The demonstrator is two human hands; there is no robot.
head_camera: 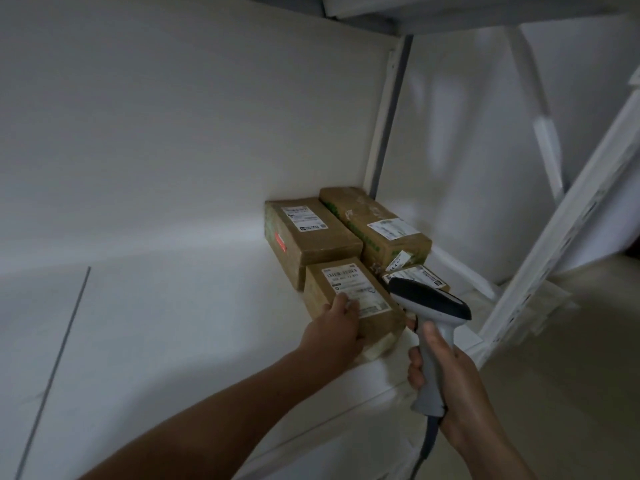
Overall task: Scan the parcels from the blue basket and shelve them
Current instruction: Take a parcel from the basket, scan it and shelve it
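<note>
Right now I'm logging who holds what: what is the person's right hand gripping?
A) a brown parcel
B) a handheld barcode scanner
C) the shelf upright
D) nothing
B: the right hand is wrapped around the grey handle of the barcode scanner, while the left hand rests on the front parcel.

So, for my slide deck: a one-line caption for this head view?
Left hand sets a labelled parcel on the white shelf while the right hand holds the scanner.

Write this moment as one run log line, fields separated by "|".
left hand: on front parcel, at shelf | right hand: holds scanner | shelved behind: three parcels
</note>
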